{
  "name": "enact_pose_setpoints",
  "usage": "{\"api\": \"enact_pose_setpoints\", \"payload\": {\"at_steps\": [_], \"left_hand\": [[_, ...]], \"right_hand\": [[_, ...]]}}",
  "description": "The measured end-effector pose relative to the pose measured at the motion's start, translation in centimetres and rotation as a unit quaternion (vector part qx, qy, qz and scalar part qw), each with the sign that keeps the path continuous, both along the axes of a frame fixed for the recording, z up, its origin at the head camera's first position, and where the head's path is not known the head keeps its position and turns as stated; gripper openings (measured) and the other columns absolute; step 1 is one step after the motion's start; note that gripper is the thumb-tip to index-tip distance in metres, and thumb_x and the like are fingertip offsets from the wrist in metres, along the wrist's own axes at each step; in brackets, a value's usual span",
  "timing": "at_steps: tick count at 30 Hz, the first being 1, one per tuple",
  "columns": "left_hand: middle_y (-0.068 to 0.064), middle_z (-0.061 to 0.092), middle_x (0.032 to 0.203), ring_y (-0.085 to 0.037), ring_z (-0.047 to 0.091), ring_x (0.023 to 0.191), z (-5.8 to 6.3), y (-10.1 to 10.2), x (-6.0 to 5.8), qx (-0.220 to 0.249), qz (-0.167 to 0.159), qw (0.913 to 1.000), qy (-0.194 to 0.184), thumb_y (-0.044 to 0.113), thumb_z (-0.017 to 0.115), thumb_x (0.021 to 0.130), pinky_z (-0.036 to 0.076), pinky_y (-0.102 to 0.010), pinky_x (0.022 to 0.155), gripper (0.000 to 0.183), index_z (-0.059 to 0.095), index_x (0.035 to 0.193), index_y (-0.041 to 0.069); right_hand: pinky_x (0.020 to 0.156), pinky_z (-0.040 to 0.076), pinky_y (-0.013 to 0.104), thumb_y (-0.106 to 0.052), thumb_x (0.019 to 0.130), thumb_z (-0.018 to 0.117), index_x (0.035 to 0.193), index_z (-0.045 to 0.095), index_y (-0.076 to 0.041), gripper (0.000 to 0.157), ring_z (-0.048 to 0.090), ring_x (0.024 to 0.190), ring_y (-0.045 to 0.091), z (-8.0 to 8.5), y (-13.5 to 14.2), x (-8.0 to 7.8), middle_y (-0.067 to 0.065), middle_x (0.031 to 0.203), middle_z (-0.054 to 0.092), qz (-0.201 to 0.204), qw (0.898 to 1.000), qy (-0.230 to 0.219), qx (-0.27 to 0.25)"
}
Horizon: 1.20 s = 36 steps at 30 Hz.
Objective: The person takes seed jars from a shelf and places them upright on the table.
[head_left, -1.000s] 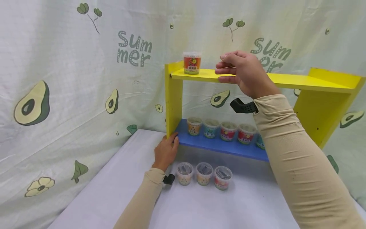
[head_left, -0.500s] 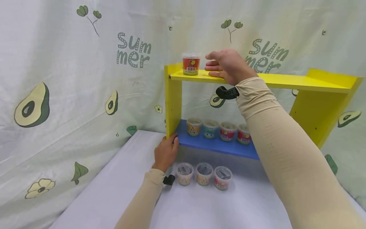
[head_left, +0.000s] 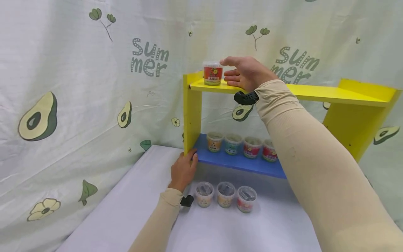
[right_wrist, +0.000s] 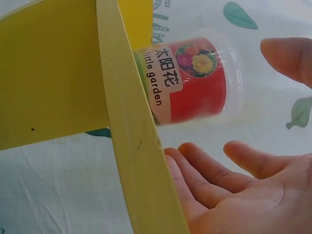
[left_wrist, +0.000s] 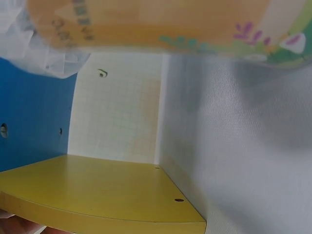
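Note:
On the upper yellow board, near its left end, stands a clear-lidded plastic cup (head_left: 213,74) with a red flower label. My right hand (head_left: 248,71) is just to the right of this cup, fingers extended and thumb raised. In the right wrist view a gap shows between the hand (right_wrist: 243,190) and the cup (right_wrist: 200,92), with the thumb off beyond its lid. My left hand (head_left: 183,171) grips the lower front edge of the shelf's yellow side panel (head_left: 192,119); in the left wrist view its fingertips peek out below that panel (left_wrist: 107,190).
A blue lower board (head_left: 239,165) bears a row of cups, orange (head_left: 214,142), teal (head_left: 233,144) and red (head_left: 252,147); my right sleeve hides its right part. Three lidded cups (head_left: 225,194) stand on the white table (head_left: 239,234) in front. A printed curtain (head_left: 94,105) hangs behind.
My right hand has moved left along the top board, closer to the red-labelled cup. The left hand stays at the side panel, and the head view has shifted slightly.

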<state>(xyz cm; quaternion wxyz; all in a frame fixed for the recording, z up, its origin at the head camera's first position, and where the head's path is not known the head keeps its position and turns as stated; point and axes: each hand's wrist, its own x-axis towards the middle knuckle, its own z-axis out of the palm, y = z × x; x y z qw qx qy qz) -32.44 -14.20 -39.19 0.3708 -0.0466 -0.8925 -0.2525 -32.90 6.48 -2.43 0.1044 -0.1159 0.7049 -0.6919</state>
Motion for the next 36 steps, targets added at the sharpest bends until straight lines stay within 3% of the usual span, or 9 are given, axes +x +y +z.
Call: {"api": "enact_pose_setpoints", "payload": {"at_steps": [4,8,14,24,28,31,34,36], "left_hand": [[-0.015,0.064,0.099,-0.032,0.065,0.075,0.0,0.0,0.1,-0.004,0.001,1.0000,0.000,0.046,0.041,0.105,0.050,-0.050,0.056,0.041,0.065,0.133,0.027],[-0.016,0.064,0.097,-0.032,0.065,0.073,-0.2,0.4,0.4,0.002,-0.001,1.0000,0.010,0.043,0.044,0.105,0.050,-0.050,0.056,0.040,0.066,0.132,0.026],[-0.016,0.065,0.098,-0.032,0.065,0.073,-0.6,0.7,0.6,0.008,-0.007,0.9998,0.016,0.043,0.043,0.105,0.051,-0.050,0.056,0.039,0.066,0.131,0.025],[-0.018,0.064,0.099,-0.034,0.065,0.074,0.2,-0.3,0.0,0.002,-0.008,1.0000,0.005,0.044,0.040,0.106,0.050,-0.052,0.057,0.042,0.064,0.134,0.025],[-0.018,0.065,0.100,-0.035,0.065,0.077,0.1,-0.2,0.0,0.004,-0.011,0.9999,-0.001,0.044,0.041,0.106,0.051,-0.054,0.058,0.042,0.064,0.134,0.025],[-0.017,0.065,0.100,-0.034,0.066,0.078,-0.1,0.0,0.1,0.006,-0.008,0.9999,0.005,0.043,0.041,0.105,0.051,-0.053,0.059,0.042,0.065,0.134,0.024],[-0.017,0.065,0.100,-0.034,0.066,0.078,-0.1,0.1,0.2,0.006,-0.006,0.9999,0.014,0.044,0.041,0.105,0.051,-0.053,0.059,0.042,0.065,0.133,0.023],[-0.018,0.065,0.101,-0.035,0.066,0.078,0.1,0.2,0.2,0.006,-0.009,0.9998,0.018,0.043,0.041,0.106,0.051,-0.054,0.059,0.042,0.065,0.133,0.023]], "right_hand": [[0.110,0.036,0.031,-0.022,0.094,0.072,0.153,0.029,-0.022,0.073,0.039,0.136,0.025,0.0,-0.8,-0.6,0.008,0.152,0.035,0.005,1.000,-0.004,-0.011],[0.106,0.040,0.031,-0.021,0.094,0.071,0.146,0.039,-0.015,0.062,0.045,0.128,0.025,-0.5,-1.9,-1.2,0.008,0.144,0.044,0.024,0.999,0.024,0.012],[0.104,0.042,0.030,-0.024,0.096,0.069,0.140,0.050,-0.008,0.050,0.050,0.120,0.023,-1.1,-2.6,-1.2,0.007,0.135,0.053,-0.002,0.996,0.067,0.053],[0.107,0.039,0.030,-0.031,0.094,0.071,0.136,0.055,-0.007,0.052,0.051,0.121,0.022,-1.2,-2.3,-1.4,0.008,0.135,0.055,0.016,0.994,0.096,0.058],[0.108,0.038,0.029,-0.035,0.094,0.071,0.157,0.032,-0.012,0.078,0.052,0.123,0.021,-1.4,-2.2,-1.4,0.008,0.139,0.053,0.018,0.989,0.112,0.090],[0.109,0.037,0.030,-0.041,0.093,0.070,0.163,0.009,-0.022,0.095,0.050,0.126,0.019,-1.7,-2.2,-1.3,0.005,0.145,0.049,0.015,0.985,0.125,0.119],[0.108,0.038,0.030,-0.046,0.093,0.068,0.162,0.020,-0.020,0.088,0.049,0.124,0.020,-1.8,-2.2,-1.2,0.004,0.143,0.050,0.014,0.980,0.143,0.138],[0.106,0.039,0.031,-0.047,0.092,0.069,0.155,0.035,-0.015,0.078,0.050,0.121,0.021,-1.7,-2.1,-1.2,0.004,0.139,0.053,0.011,0.978,0.154,0.141]]}}
